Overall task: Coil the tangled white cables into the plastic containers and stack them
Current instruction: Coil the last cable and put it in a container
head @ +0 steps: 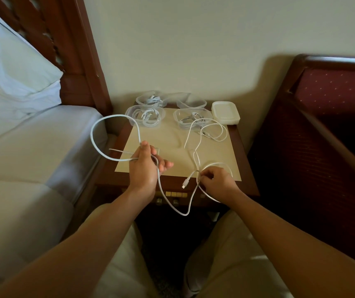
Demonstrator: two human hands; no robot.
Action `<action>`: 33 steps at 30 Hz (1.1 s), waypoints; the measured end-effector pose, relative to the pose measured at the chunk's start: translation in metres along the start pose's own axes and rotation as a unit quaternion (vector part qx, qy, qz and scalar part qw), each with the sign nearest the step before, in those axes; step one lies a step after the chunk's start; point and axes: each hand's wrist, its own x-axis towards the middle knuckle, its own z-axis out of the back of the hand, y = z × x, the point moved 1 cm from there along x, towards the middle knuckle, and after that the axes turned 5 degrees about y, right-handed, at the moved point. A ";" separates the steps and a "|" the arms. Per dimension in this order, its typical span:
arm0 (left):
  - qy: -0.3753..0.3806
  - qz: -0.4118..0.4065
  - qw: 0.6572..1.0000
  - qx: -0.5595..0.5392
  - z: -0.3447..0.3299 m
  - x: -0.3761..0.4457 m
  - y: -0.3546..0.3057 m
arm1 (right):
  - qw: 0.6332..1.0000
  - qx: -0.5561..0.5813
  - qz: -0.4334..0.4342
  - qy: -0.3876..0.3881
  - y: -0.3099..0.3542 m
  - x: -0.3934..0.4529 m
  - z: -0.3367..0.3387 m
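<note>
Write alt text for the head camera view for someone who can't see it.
Both hands work a tangled white cable above a wooden nightstand: the left hand grips a large loop, the right hand pinches a knot. Behind, four clear plastic containers, three holding coiled cables, sit beside a stack of white lids.

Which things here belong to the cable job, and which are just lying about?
Job:
- thick white cable, held by left hand
- thin white cable, pinched by right hand
- four clear plastic containers, three already hold cables
- stack of white lids

Lying about:
- pillow
- bed
- red upholstered chair
</note>
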 end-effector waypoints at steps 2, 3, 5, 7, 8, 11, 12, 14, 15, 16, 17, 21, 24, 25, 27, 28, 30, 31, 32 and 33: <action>-0.006 -0.010 1.000 0.015 0.001 -0.002 0.001 | 1.000 0.011 -0.023 -0.017 0.003 -0.005 0.004; -0.017 -0.015 0.999 0.025 0.001 -0.003 0.001 | 0.998 0.028 -0.037 -0.036 0.003 -0.007 0.006; -0.037 -0.021 0.998 0.043 -0.001 -0.007 0.001 | 0.993 0.059 -0.066 -0.079 0.003 -0.011 0.011; -0.036 -0.028 0.997 0.060 -0.002 -0.009 0.002 | 0.987 0.082 -0.093 -0.103 0.005 -0.015 0.016; -0.033 -0.030 0.997 0.068 -0.003 -0.009 0.003 | 0.983 0.098 -0.106 -0.111 0.006 -0.017 0.019; -0.039 -0.022 0.996 0.075 -0.005 -0.006 0.007 | 0.965 0.155 -0.143 -0.158 0.006 -0.020 0.025; -0.045 -0.018 0.995 0.090 -0.005 -0.006 0.007 | 0.957 0.171 -0.155 -0.177 0.005 -0.020 0.028; -0.056 -0.018 0.984 0.171 -0.003 -0.006 0.006 | 0.944 0.196 -0.163 -0.207 0.005 -0.024 0.033; -0.058 -0.015 0.970 0.237 0.000 -0.007 0.006 | 0.942 0.203 -0.152 -0.221 0.006 -0.029 0.036; -0.057 -0.005 0.949 0.311 0.001 -0.008 0.005 | 0.943 0.202 -0.125 -0.232 0.008 -0.035 0.038; -0.048 0.011 0.923 0.382 0.002 -0.008 0.006 | 0.948 0.190 -0.087 -0.239 0.012 -0.040 0.040; -0.029 0.042 0.846 0.530 0.010 -0.013 0.016 | 0.952 0.155 0.031 -0.264 0.036 -0.060 0.036; -0.058 -0.004 0.813 0.579 0.018 -0.015 0.016 | 0.949 0.182 0.036 -0.257 0.049 -0.066 0.039; -0.070 -0.013 0.798 0.598 0.021 -0.015 0.013 | 0.952 0.190 0.027 -0.237 0.053 -0.068 0.041; -0.093 -0.022 0.752 0.652 0.026 -0.015 0.003 | 0.961 0.204 0.002 -0.186 0.060 -0.072 0.040; -0.099 -0.034 0.730 0.675 0.028 -0.017 -0.003 | 0.966 0.202 -0.004 -0.163 0.062 -0.076 0.038; -0.102 -0.081 0.708 0.694 0.034 -0.021 -0.012 | 0.974 0.185 0.007 -0.128 0.067 -0.082 0.032; -0.097 -0.111 0.702 0.697 0.037 -0.025 -0.015 | 0.977 0.180 0.019 -0.112 0.068 -0.085 0.029; -0.088 -0.139 0.695 0.700 0.039 -0.030 -0.018 | 0.979 0.172 0.034 -0.099 0.070 -0.088 0.026; -0.080 -0.168 0.684 0.705 0.041 -0.036 -0.019 | 0.982 0.155 0.057 -0.089 0.071 -0.090 0.024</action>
